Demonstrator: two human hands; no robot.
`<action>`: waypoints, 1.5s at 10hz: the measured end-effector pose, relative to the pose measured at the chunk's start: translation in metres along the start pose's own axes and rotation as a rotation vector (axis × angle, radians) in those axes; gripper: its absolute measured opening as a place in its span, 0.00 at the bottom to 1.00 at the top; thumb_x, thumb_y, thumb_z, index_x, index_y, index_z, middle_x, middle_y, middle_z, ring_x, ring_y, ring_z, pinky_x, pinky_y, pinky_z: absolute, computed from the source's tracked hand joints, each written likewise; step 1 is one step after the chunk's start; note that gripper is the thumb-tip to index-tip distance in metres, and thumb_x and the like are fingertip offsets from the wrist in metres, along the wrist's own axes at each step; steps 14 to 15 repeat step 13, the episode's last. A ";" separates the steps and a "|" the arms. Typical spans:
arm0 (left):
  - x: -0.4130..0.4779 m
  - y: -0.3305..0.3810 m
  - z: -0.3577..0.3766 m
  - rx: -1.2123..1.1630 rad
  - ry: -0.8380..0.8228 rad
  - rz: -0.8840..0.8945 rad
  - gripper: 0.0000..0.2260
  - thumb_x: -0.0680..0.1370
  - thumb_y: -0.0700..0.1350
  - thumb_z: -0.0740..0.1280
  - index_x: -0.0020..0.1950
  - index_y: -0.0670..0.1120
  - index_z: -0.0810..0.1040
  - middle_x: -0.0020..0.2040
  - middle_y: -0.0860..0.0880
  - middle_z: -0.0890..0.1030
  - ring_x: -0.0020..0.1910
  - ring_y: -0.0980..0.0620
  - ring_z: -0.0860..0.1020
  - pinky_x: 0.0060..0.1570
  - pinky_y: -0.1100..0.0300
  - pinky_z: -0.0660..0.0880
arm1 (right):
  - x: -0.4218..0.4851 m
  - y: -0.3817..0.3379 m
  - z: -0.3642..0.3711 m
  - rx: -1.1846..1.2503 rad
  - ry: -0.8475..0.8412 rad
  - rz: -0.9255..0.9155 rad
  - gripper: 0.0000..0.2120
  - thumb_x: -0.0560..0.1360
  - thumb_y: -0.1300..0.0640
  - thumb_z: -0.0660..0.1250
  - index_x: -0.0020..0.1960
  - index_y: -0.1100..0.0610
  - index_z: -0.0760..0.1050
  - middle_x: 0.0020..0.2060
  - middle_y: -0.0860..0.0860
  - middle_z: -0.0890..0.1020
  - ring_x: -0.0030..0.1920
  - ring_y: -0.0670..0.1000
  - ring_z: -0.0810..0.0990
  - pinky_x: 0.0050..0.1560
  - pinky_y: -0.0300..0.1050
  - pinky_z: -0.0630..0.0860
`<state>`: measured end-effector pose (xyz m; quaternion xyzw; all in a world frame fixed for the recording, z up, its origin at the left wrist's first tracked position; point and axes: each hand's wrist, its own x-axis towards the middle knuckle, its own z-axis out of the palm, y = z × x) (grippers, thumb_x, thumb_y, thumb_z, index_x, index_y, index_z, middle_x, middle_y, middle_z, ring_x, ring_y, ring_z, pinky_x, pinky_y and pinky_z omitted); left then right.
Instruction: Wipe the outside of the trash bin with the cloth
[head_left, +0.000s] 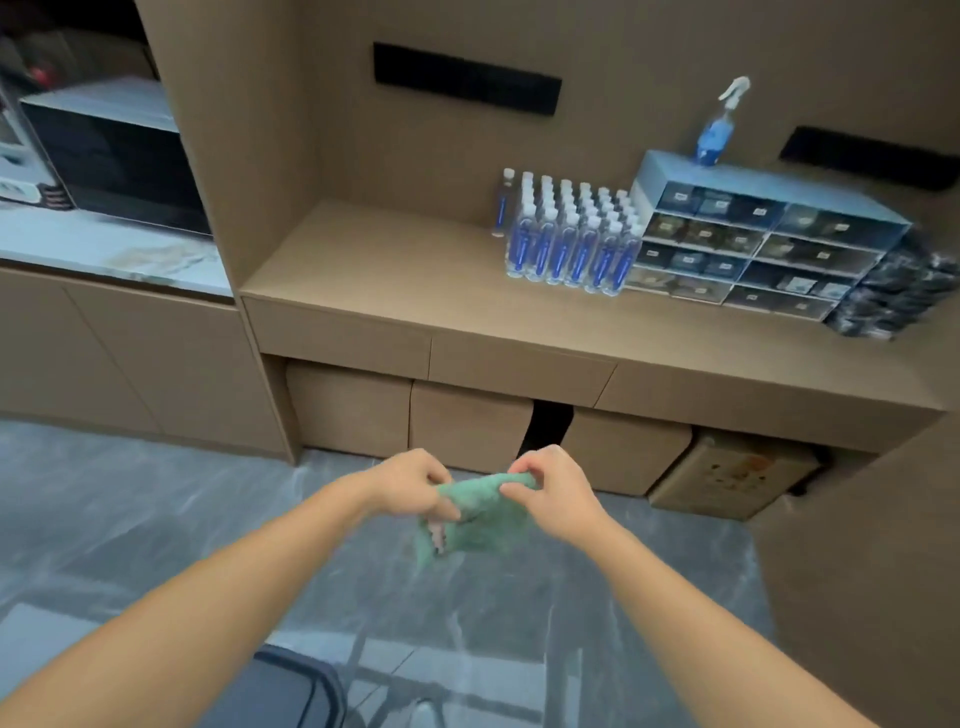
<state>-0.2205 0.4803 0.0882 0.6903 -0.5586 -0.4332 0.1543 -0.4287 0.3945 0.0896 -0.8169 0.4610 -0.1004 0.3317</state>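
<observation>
A green cloth (480, 514) hangs between both hands in front of me, above the grey floor. My left hand (410, 486) pinches its left edge and my right hand (550, 491) grips its upper right corner. The cloth is bunched and droops below the fingers. At the bottom edge of the view, between my forearms, a dark rounded rim (298, 680) shows; I cannot tell whether it is the trash bin.
A wooden counter (415, 280) carries several water bottles (569, 239), a drawer organiser (763, 239) and a blue spray bottle (719, 124). Cardboard boxes (467, 426) sit under it. A microwave (119, 156) stands at left.
</observation>
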 end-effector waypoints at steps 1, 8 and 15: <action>0.043 0.003 -0.054 -0.765 0.003 -0.015 0.08 0.75 0.45 0.71 0.40 0.42 0.85 0.43 0.42 0.85 0.44 0.49 0.83 0.52 0.54 0.73 | 0.074 -0.012 -0.034 0.482 0.007 0.088 0.06 0.78 0.56 0.72 0.44 0.55 0.77 0.39 0.50 0.79 0.41 0.50 0.75 0.42 0.42 0.72; 0.442 -0.025 -0.249 -1.194 0.531 -0.543 0.32 0.75 0.29 0.67 0.76 0.47 0.62 0.66 0.39 0.77 0.54 0.38 0.81 0.55 0.37 0.77 | 0.557 0.027 -0.032 0.989 -0.352 0.554 0.26 0.80 0.70 0.63 0.76 0.58 0.67 0.67 0.60 0.81 0.63 0.62 0.82 0.64 0.60 0.78; 0.486 -0.044 -0.297 -0.807 0.555 -0.823 0.30 0.76 0.40 0.68 0.75 0.47 0.60 0.69 0.40 0.72 0.60 0.41 0.76 0.50 0.53 0.74 | 0.654 0.048 -0.031 0.152 -0.342 0.444 0.23 0.77 0.56 0.67 0.70 0.61 0.73 0.69 0.61 0.78 0.69 0.60 0.78 0.66 0.46 0.74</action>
